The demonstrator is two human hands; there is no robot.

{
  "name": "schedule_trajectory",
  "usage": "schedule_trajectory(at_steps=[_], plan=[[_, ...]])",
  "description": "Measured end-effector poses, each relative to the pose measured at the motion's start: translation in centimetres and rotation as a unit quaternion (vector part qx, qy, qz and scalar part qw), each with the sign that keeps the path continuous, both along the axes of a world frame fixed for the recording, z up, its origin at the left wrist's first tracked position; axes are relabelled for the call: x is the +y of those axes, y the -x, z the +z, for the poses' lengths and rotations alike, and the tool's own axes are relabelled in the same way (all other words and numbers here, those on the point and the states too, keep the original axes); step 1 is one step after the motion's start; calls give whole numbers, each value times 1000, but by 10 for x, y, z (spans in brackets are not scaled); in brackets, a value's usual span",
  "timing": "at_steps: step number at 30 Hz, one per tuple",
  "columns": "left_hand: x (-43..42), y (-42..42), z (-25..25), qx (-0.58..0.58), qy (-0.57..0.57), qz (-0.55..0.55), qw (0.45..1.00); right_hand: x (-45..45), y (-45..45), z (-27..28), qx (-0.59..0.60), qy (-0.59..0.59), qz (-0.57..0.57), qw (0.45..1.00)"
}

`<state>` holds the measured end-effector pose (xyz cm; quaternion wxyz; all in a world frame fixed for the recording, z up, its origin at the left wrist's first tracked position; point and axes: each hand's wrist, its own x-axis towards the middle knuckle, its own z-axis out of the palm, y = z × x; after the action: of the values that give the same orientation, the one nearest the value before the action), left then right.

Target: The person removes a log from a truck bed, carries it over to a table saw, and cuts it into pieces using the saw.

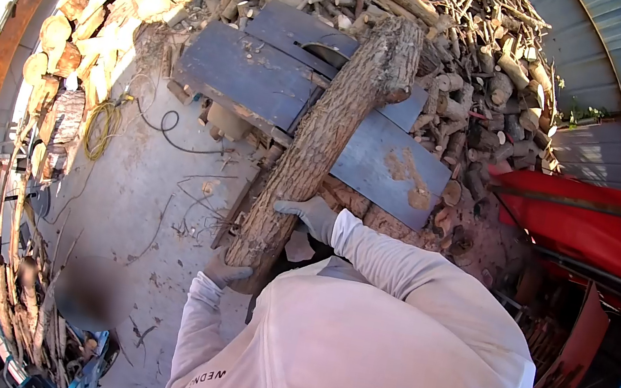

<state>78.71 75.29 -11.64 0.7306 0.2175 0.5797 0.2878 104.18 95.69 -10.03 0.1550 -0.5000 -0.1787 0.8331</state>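
Note:
A long, thick log (pixel 333 115) with rough bark lies slanted across a metal saw table (pixel 253 72), its near end sticking out past the table's edge towards my body. Near that end, my gloved left hand (pixel 229 271) wraps round the log's lower left side. My gloved right hand (pixel 311 216) grips the log from the right, a little farther up, with the thumb over the bark. A round saw blade (pixel 325 54) shows just left of the log's far part. The undersides of both grips are hidden.
A big heap of cut firewood (pixel 463 80) lies behind the table. Split logs (pixel 67 114) are stacked along the left wall. A cable (pixel 173 124) and a coiled yellow cord (pixel 100 130) lie on the concrete floor. Red machinery (pixel 580 217) stands at right, long sticks (pixel 4 281) at lower left.

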Motion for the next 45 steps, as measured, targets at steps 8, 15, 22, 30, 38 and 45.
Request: schedule_trajectory(at_steps=[8,15,22,30,38,45], plan=[[2,2,0,-32,-22,38,999,2,7,-13,-8,-17,8,1000],[-1,13,-11,-6,-18,19,1000,11,13,11,6,15,14,1000],[6,22,-2,3,3,20,1000,13,22,3,18,-15,11,1000],[13,33,-2,15,-9,11,1000,16,35,12,14,-30,-1,999],[9,47,-17,46,-2,2,999,21,43,30,-25,11,23,999],[25,46,18,39,5,-6,999,22,52,4,-77,-13,47,996]])
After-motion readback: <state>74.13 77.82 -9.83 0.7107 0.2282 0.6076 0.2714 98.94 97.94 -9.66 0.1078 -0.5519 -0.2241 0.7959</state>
